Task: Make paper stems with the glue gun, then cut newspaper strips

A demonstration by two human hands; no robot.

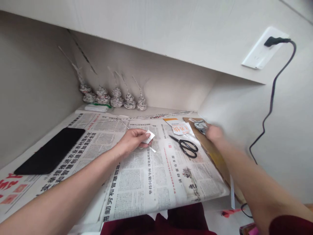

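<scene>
A person's left hand [137,138] pinches a small white square [148,136] between thumb and fingers, above newspaper [137,182] spread over a counter [156,110]. The square juts past the fingertips on the hand's right side; the end of a thin white strip [153,149] shows just below it. The right hand [214,133], blurred, is at a crumpled grey wad [200,126] on brown cardboard [212,153]; whether it grips the wad, I cannot tell. Black-handled scissors [188,147] lie between the hands, apart from both.
</scene>
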